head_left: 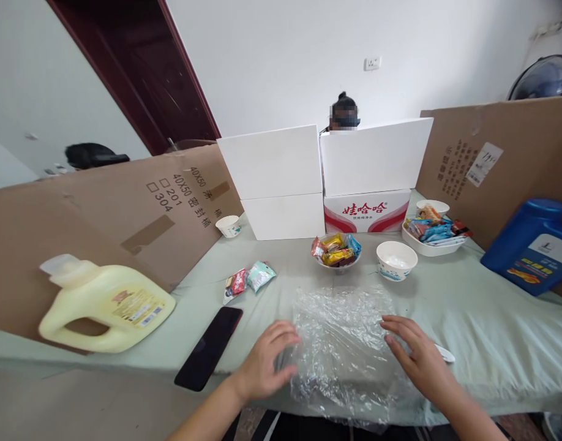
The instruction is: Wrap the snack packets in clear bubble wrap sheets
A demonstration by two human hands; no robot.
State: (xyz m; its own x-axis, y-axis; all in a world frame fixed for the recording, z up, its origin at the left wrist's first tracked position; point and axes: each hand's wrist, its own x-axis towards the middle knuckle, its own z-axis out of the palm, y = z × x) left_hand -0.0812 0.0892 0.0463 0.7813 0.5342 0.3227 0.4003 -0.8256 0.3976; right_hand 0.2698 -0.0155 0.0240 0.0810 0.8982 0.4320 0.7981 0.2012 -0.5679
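A crumpled clear plastic sheet lies spread on the cloth in front of me and hangs over the near edge. At its left side my left hand is open, fingers curved and thumb apart. My right hand is open over the sheet's right side, its fingers stretched out. I cannot tell whether either hand touches the plastic. Part of a white rounded object shows beside my right hand, the rest hidden behind it. A black phone lies left of my left hand.
Ahead are a clear bowl of wrapped snacks, a paper bowl and a white dish of packets. Two snack packets lie left. A yellow jug and blue bottle flank the table, beside cardboard. A person is behind white boxes.
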